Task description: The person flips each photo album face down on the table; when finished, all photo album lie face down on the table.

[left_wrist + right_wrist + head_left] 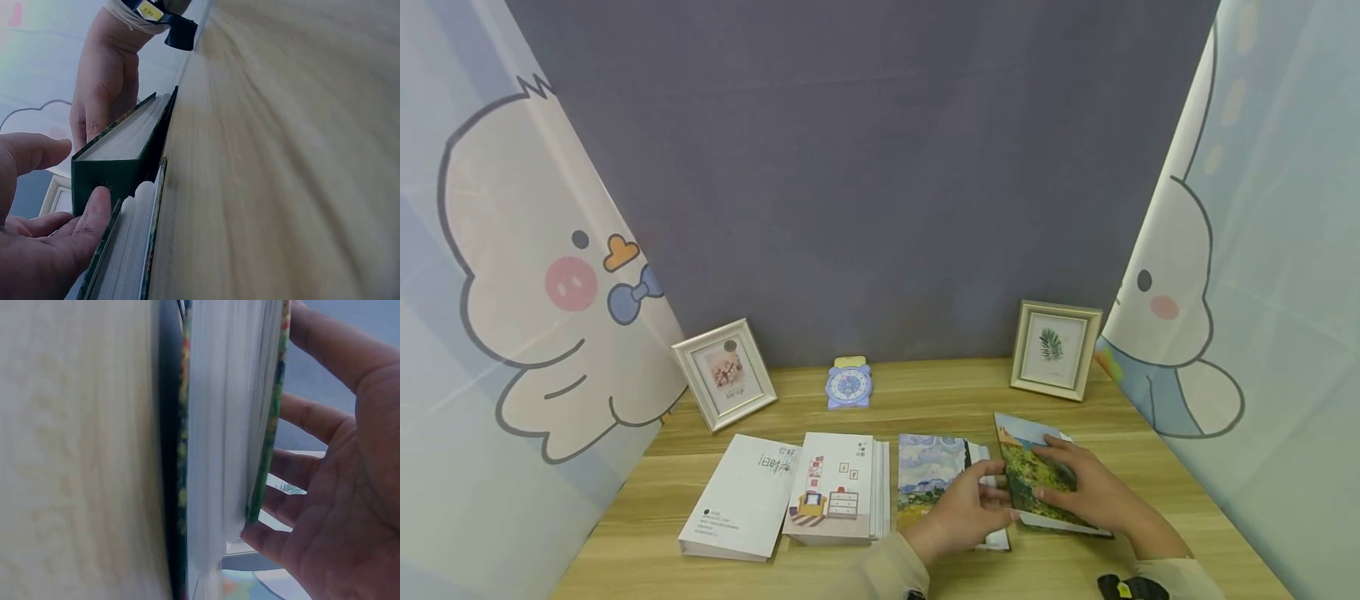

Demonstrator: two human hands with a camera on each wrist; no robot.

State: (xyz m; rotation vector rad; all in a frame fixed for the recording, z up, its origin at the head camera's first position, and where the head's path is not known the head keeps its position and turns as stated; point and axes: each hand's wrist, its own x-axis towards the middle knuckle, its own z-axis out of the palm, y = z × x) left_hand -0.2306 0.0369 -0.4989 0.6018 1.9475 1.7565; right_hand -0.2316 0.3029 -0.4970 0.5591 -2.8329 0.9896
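Observation:
A thick album with a painted green landscape cover (1024, 477) lies at the right of the table. My right hand (1093, 492) rests on its cover with spread, fairly straight fingers; in the right wrist view its white pages (215, 437) show beside the palm. My left hand (958, 515) is at its left side. Seen from the left wrist, the left fingers touch the dark green spine (115, 172), while the thumb stands apart from it. Partly under the left hand is another album with a purple-sky landscape cover (925, 462); its page edges (132, 240) show near the left fingers.
Left of these lie a white album with a furniture drawing (831, 492) and a white album with handwritten characters (741, 496). Behind stand a pink-flower picture frame (730, 375), a blue bear-shaped clock-like item (849, 386) and a leaf picture frame (1056, 350). Printed curtains flank the wooden table (925, 383).

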